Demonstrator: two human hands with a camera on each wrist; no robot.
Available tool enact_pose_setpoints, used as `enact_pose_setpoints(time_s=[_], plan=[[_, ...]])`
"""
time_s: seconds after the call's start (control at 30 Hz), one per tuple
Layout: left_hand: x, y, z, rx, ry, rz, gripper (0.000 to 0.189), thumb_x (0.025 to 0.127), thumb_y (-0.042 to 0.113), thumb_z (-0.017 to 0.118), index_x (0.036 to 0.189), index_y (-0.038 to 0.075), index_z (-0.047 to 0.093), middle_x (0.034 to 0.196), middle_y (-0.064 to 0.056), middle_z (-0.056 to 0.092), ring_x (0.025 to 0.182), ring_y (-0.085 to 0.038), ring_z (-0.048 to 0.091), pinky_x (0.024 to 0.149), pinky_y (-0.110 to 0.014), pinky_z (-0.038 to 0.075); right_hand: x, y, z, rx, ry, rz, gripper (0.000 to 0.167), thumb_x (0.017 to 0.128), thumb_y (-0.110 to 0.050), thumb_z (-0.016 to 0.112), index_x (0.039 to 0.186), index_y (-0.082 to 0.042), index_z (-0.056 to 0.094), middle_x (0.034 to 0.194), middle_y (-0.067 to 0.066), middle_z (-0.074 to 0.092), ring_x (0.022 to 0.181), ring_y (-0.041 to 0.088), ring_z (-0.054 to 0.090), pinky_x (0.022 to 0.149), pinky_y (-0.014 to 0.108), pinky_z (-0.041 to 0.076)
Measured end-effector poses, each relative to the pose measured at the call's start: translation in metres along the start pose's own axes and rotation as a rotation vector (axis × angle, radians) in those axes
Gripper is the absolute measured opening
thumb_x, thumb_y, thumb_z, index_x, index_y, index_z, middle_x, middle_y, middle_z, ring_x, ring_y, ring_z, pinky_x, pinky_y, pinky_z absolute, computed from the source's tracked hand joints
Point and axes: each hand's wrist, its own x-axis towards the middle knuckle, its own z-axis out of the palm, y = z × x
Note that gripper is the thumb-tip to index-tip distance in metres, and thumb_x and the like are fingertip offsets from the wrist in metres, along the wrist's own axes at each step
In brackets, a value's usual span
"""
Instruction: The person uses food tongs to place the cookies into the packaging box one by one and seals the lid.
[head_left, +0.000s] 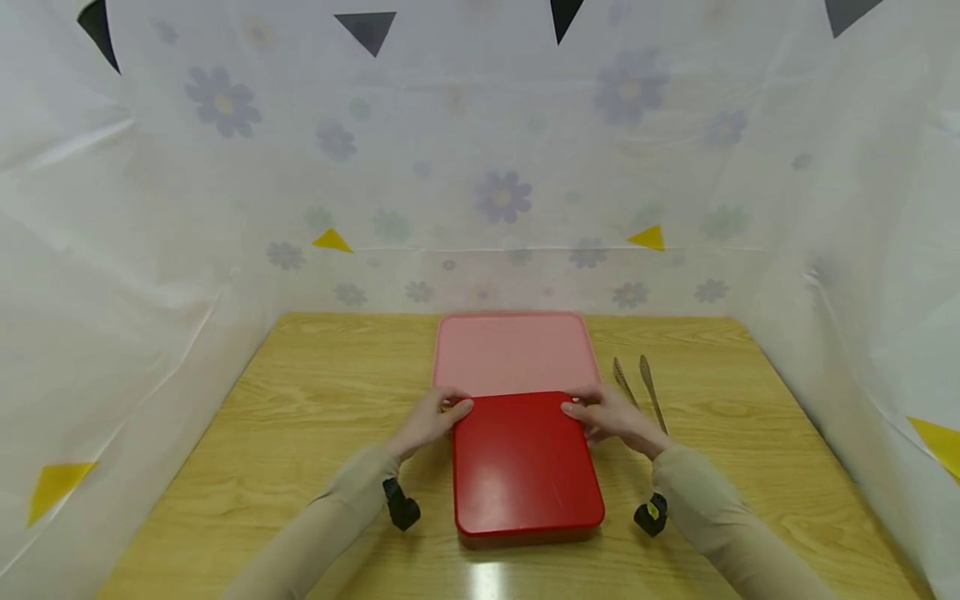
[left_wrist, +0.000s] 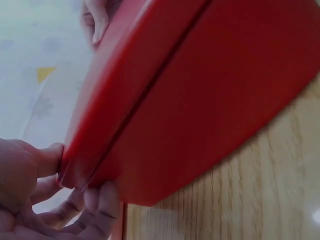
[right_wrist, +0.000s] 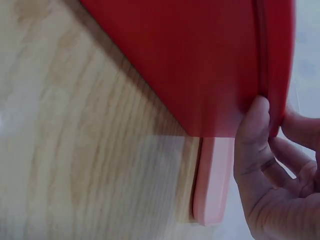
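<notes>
A red rectangular box with rounded corners stands on the table, its glossy red lid (head_left: 528,467) covering the top. My left hand (head_left: 432,421) pinches the lid's far left corner, thumb on the upper edge. At the far right corner my right hand (head_left: 611,417) grips the lid the same way. In the left wrist view, curled fingertips (left_wrist: 102,200) sit at the seam between lid and red box body (left_wrist: 200,110). The right wrist view shows a finger (right_wrist: 255,125) at the lid rim's lower edge, beside the box wall (right_wrist: 185,65).
Behind the box lies a pink tray (head_left: 517,354), close to the far table edge. Two slender metal utensils (head_left: 649,387) lie right of the tray, partly hidden by my right hand. White flowered sheeting (head_left: 502,167) encloses the wooden table (head_left: 322,367) at the back and sides.
</notes>
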Motion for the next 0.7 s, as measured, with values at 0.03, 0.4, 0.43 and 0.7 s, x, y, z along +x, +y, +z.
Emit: enact_pose_setpoints(time_s=[0.03, 0.4, 0.43, 0.7], plan=[[0.0017, -0.0003, 0.0013, -0.006, 0.009, -0.009, 0.030, 0.103, 0.016, 0.055, 0.124, -0.003, 0.064, 0.121, -0.022, 0.066, 0.103, -0.030, 0.066, 0.080, -0.039, 0.057, -0.0004, 0.0009, 0.0006, 0.002, 0.001, -0.011, 0.047, 0.102, -0.023, 0.057, 0.142, 0.002, 0.053, 0.095, 0.010, 0.064, 0.066, 0.017, 0.061, 0.065, 0.044, 0.061], [0.0066, -0.0054, 0.0083, -0.060, 0.059, -0.048, 0.029, 0.103, 0.016, 0.056, 0.122, -0.002, 0.065, 0.117, -0.021, 0.067, 0.086, -0.015, 0.061, 0.070, -0.034, 0.055, -0.0048, 0.0017, 0.0046, 0.025, 0.057, 0.013, 0.051, 0.102, -0.026, 0.058, 0.142, 0.005, 0.052, 0.097, 0.007, 0.074, 0.071, 0.013, 0.068, 0.067, 0.040, 0.061], [0.0068, -0.0054, 0.0080, -0.058, 0.055, -0.046, 0.029, 0.103, 0.017, 0.056, 0.122, -0.002, 0.065, 0.117, -0.021, 0.067, 0.085, -0.014, 0.061, 0.070, -0.034, 0.055, -0.0046, 0.0014, 0.0048, 0.021, 0.063, 0.020, 0.052, 0.101, -0.026, 0.058, 0.143, 0.005, 0.052, 0.099, 0.009, 0.075, 0.073, 0.013, 0.068, 0.068, 0.040, 0.061], [0.0077, -0.0064, 0.0040, -0.058, 0.005, -0.030, 0.028, 0.103, 0.015, 0.055, 0.119, -0.004, 0.068, 0.105, -0.021, 0.070, 0.073, -0.009, 0.057, 0.068, -0.035, 0.055, -0.0013, -0.0004, 0.0056, -0.013, 0.090, 0.050, 0.047, 0.100, -0.031, 0.061, 0.132, 0.004, 0.063, 0.092, 0.008, 0.073, 0.072, 0.016, 0.066, 0.069, 0.044, 0.061]])
